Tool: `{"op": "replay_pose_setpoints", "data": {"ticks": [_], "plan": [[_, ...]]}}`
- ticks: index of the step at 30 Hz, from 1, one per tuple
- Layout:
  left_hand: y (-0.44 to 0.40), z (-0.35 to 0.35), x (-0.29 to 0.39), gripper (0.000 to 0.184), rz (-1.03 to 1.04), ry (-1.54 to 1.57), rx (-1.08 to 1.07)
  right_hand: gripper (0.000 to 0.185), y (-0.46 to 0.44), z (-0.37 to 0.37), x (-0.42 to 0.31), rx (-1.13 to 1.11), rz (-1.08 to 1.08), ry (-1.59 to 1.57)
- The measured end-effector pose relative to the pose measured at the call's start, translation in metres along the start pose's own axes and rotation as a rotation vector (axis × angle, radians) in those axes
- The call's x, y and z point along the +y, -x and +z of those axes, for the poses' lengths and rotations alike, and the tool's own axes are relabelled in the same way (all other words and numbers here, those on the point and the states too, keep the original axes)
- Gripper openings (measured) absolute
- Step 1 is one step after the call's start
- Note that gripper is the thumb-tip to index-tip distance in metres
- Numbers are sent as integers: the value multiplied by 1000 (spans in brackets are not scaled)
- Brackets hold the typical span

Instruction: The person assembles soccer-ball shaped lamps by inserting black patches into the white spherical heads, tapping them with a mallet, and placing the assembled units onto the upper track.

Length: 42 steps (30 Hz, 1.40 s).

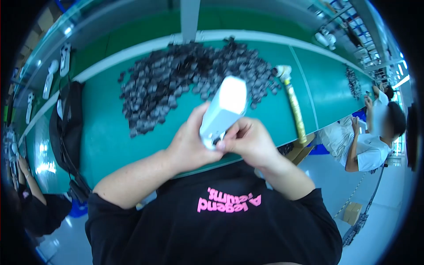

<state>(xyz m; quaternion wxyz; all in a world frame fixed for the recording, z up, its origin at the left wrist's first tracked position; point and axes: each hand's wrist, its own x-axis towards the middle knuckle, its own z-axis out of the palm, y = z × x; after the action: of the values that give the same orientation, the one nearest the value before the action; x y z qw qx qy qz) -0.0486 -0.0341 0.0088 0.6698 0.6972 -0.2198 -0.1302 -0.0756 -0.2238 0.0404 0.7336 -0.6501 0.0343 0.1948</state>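
A white, box-like device [225, 104] is held over the front part of the green table. My left hand [194, 143] is wrapped round its lower left side. The fingers of my right hand [247, 139] are pinched together at its lower end, by a small dark part [217, 140]. Whether they grip that part is hidden. Behind the device, a wide pile of small black pieces [163, 79] covers the middle of the green table [99, 110].
A hammer with a yellow-wrapped handle [295, 108] lies to the right. On the left is a black bag [70, 123]. Co-workers [371, 141] are at both sides. An open cardboard box [300, 152] stands below the table edge at the right.
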Motion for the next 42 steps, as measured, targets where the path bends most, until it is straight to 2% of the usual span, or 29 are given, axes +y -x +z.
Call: {"op": "replay_pose_setpoints", "data": {"ticks": [2,3,5,6,8,10,12,13,15,17,19,20,22,23,25,27,28,31,32,35,40,42], "plan": [[0,0,11,85,-82,22,-27,22,2,-2,-4,-18,-37,72],[2,0,14,85,-22,7,-31,23,2,-5,-6,-45,-22,121],[0,-3,16,83,-122,62,-51,23,5,-18,-9,31,-193,274],[-7,-7,19,83,-84,51,-50,23,5,-28,-10,99,-301,392],[-10,-11,20,79,-76,49,32,27,1,-62,-24,599,-603,846],[-5,-13,14,77,-101,59,68,37,-6,-106,-36,975,-736,1285],[-12,-16,6,72,-56,145,196,41,-8,-142,-26,1058,-471,1405],[-13,-18,6,71,-41,146,214,41,-5,-153,-23,1046,-436,1414],[-17,-20,3,72,-3,119,248,45,-10,-169,-19,879,72,1349],[-15,-23,-5,73,-33,86,275,45,-15,-185,-20,827,149,1415],[-18,-24,-6,80,-6,138,247,34,-14,-192,-13,879,-97,1477],[-16,-24,-4,80,-32,128,266,34,-13,-178,-12,844,-92,1468],[-18,-22,0,85,-16,120,276,26,3,-143,-20,815,-508,1444],[-18,-22,2,87,-7,118,272,26,14,-120,-22,805,-501,1434],[-16,-24,6,88,-22,93,265,24,38,-62,-26,473,-536,1277],[-17,-23,8,90,-10,61,252,18,55,-25,-30,275,-631,1223],[-17,-22,8,90,-10,60,247,18,61,-19,-32,281,-629,1221],[-14,-22,6,92,31,51,269,18,71,-5,-36,259,-925,1037],[-13,-23,6,92,34,47,269,18,68,-1,-32,260,-930,1035],[-6,-21,8,92,77,-125,226,21,59,5,-16,117,-379,1358],[3,-15,20,90,-9,-169,180,25,58,-26,-22,255,-498,1251],[4,-13,21,81,76,-214,209,28,41,-66,-19,619,-376,1302]]}}
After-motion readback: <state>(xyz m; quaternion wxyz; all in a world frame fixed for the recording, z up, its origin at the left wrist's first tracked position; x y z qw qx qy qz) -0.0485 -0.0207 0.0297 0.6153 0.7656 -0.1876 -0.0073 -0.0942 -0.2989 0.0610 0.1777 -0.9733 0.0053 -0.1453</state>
